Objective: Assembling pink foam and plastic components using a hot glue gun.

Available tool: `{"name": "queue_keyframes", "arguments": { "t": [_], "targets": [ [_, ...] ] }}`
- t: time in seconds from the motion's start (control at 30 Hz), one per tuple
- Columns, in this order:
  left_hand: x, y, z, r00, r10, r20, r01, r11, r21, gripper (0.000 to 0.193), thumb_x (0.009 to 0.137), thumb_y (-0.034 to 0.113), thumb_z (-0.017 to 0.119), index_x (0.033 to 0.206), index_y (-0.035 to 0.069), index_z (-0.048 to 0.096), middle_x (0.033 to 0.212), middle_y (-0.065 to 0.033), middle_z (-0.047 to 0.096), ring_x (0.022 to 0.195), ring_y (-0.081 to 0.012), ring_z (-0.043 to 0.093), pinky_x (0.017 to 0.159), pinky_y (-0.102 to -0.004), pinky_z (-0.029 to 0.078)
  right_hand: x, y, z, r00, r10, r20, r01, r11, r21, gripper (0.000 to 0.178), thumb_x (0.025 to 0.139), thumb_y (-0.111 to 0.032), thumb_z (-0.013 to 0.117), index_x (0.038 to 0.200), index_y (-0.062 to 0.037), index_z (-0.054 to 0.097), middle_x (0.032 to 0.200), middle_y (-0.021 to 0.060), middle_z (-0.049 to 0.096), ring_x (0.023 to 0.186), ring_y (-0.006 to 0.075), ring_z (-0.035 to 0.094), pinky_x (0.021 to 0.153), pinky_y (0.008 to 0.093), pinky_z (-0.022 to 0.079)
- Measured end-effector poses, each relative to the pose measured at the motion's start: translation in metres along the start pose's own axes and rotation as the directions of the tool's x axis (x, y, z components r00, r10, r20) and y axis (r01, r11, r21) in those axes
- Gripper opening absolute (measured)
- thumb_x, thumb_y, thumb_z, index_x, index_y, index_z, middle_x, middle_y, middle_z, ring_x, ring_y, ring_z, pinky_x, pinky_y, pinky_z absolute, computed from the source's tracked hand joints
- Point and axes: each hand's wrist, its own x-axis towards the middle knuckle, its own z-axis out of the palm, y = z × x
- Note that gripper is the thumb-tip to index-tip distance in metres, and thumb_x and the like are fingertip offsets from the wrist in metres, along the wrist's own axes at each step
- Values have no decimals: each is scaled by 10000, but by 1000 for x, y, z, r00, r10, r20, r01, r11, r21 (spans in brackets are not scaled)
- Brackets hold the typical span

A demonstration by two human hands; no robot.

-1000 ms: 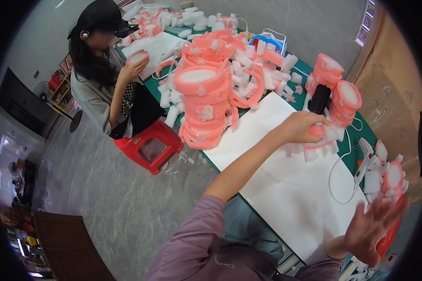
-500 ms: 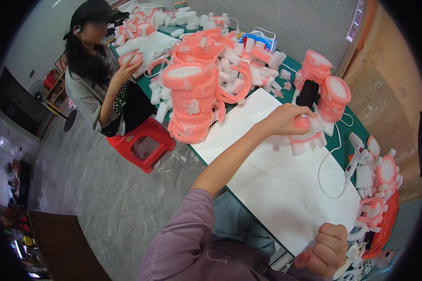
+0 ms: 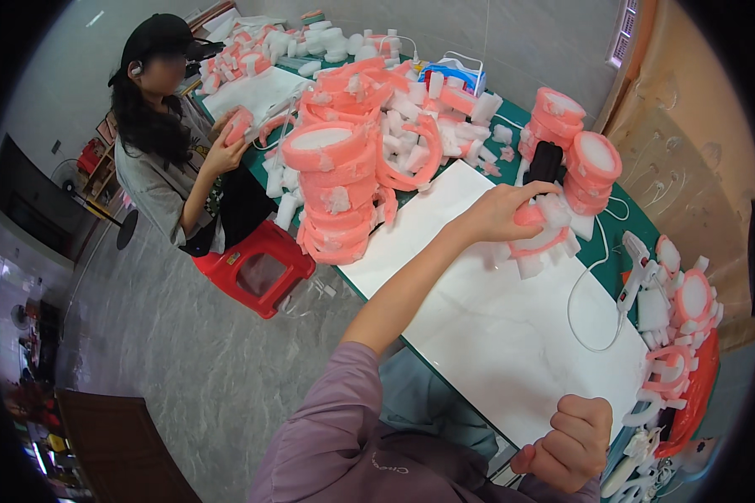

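Note:
My left hand (image 3: 507, 214) reaches across the white board (image 3: 486, 327) and closes on a pink foam ring (image 3: 535, 243) with white foam pieces attached, near the board's far right edge. Fingers and thumb grip its upper side, and part of the ring is hidden behind them. My right hand (image 3: 566, 444) is a fist above the near end of the board, its thumb to the left, with nothing visible in it. Just beyond my left hand is a black oblong object (image 3: 544, 162) beside two stacks of pink foam rings with white centres (image 3: 594, 162).
A tall pink ring stack (image 3: 335, 189) borders the board's left, with a foam heap behind. A white glue gun (image 3: 633, 272) and its cord lie right, near more foam pieces (image 3: 693, 298). A co-worker (image 3: 172, 151) holds pink foam beside a red stool (image 3: 256, 268).
My left hand still grips the foam ring, almost in the same place. My right fist has shifted slightly left. The co-worker's hands have come together around the pink foam.

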Motion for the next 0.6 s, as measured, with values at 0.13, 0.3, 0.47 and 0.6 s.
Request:
{"name": "queue_keyframes", "arguments": {
  "t": [0.13, 0.3, 0.47, 0.6],
  "targets": [
    [3, -12, 5, 978, 208, -18, -208, 978, 8, 467, 674, 115, 579, 1140, 105, 550, 1001, -116, 609, 834, -245, 596, 761, -286, 450, 3, -7, -2, 997, 56, -44, -55, 998, 19, 229, 488, 60, 614, 501, -29, 404, 497, 30, 274, 406, 168, 301, 357, 298, 185],
    [11, -18, 18, 979, 202, 26, -199, 976, -91, 449, 692, 102, 594, 1140, 95, 556, 1086, -103, 591, 929, -216, 589, 817, -283, 439, -17, 13, 6, 916, -239, -323, 148, 948, -283, 255, 566, 0, 523, 465, -81, 302, 458, -10, 268, 371, 123, 259, 368, 233, 177],
    [5, -28, 11, 992, 128, -6, -128, 985, -119, 438, 695, 118, 619, 1125, 58, 560, 1084, -123, 589, 963, -204, 569, 850, -299, 422, -38, 44, -45, 793, -193, -579, -110, 888, -447, 244, 722, -35, 478, 502, -50, 373, 422, -22, 232, 359, 104, 226, 360, 261, 210],
    [10, -16, 9, 992, 126, 24, -123, 986, -115, 445, 689, 80, 612, 1130, 53, 558, 1078, -110, 595, 940, -184, 573, 818, -286, 431, -67, 25, -72, 620, -194, -761, -191, 903, -386, 293, 780, -145, 387, 504, -47, 401, 390, -16, 241, 341, 109, 187, 359, 267, 188]
  ]
}}
